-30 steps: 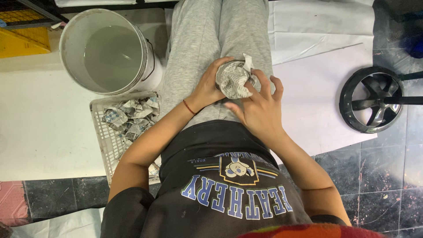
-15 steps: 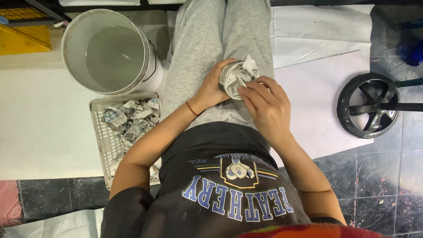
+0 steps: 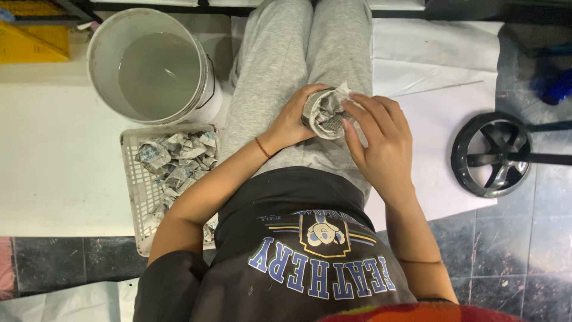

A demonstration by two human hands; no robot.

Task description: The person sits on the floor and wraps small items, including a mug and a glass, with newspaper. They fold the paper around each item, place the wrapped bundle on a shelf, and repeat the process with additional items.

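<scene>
Newspaper wrapped around a rounded lump makes up the bundle [image 3: 326, 112], which sits over the person's lap on grey trousers, between the two hands. Its printed sheet is grey and creased, with a loose white corner sticking up at the top and a patch of fine mesh texture showing low on its face. Left hand [image 3: 293, 119] cups the bundle from the side, fingers curled round its top edge in a firm hold. Right hand [image 3: 381, 140] has its fingers loosely bent, fingertips pressing on the paper's near side. Beside the left arm, a white plastic basket [image 3: 132, 179] holds more crumpled paper packets, and a white bucket [image 3: 205, 89] of cloudy water stands just beyond it.
</scene>
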